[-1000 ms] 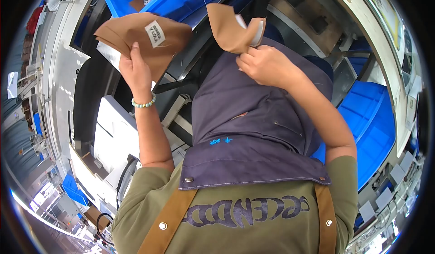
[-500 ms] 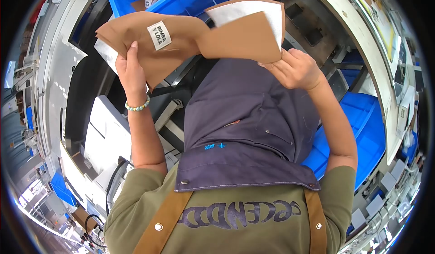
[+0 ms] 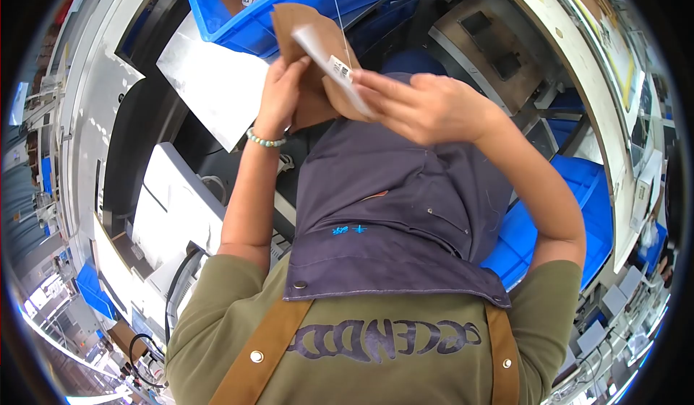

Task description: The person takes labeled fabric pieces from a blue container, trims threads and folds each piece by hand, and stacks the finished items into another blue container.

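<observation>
A brown, flexible sheet-like piece (image 3: 307,26) with a pale backing and a small white printed label (image 3: 339,68) is folded between my hands. My left hand (image 3: 280,94), with a beaded bracelet at the wrist, is closed on its left side. On the other side, the fingers of my right hand (image 3: 430,109) are on the pale edge beside the label; they are long and smeared by motion, but appear to pinch the piece. A dark apron (image 3: 376,166) lies over my lap below it.
Beyond the piece is a blue bin (image 3: 249,26) holding more brown labelled pieces. A white sheet (image 3: 210,80) lies left of my left hand. Another blue bin (image 3: 571,195) stands beside my right arm. A brown-topped panel (image 3: 499,51) is at upper right.
My right hand has swung leftward, and the piece that was stretched out between both hands is now folded together. My left hand has moved right, uncovering the white sheet.
</observation>
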`<state>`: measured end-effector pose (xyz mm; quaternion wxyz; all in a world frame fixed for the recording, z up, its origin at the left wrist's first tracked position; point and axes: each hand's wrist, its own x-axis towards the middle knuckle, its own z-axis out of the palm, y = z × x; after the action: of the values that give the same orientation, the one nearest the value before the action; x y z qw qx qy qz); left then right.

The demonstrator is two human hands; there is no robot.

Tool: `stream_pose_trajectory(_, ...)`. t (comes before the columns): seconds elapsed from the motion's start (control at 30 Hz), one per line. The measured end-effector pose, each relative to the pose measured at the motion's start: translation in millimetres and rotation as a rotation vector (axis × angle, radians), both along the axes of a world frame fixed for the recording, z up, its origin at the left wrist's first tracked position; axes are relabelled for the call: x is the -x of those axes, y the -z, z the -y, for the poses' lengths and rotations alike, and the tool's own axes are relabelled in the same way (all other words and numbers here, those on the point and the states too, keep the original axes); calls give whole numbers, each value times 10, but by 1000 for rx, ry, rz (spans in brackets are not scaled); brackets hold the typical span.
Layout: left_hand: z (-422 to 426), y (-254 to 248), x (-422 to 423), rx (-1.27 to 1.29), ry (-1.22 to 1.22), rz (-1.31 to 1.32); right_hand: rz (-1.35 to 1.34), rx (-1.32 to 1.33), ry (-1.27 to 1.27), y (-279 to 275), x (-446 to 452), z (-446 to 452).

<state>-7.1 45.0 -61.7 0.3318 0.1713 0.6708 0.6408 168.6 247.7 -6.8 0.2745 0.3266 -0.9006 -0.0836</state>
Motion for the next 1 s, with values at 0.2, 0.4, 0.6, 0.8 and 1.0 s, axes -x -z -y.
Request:
stream_pose_trajectory(0.2,-59,286,-327,-132,-55,75,363,926,412,322,0,399)
stream_pose_trajectory(0.4,-47,220,-441,-199,-94,157,132,1230,575,357,60,821)
stream_pose_trajectory(0.6,-26,209,-319,-9,-132,-250,-3,1299,410,272,149,489)
stream_pose_trajectory(0.8,-6,62,-278,-32,-115,-153,140,1079,489,-252,219,257)
stream_pose_trajectory(1.0,21,95,-333,-220,-219,111,531,691,443,-266,279,435)
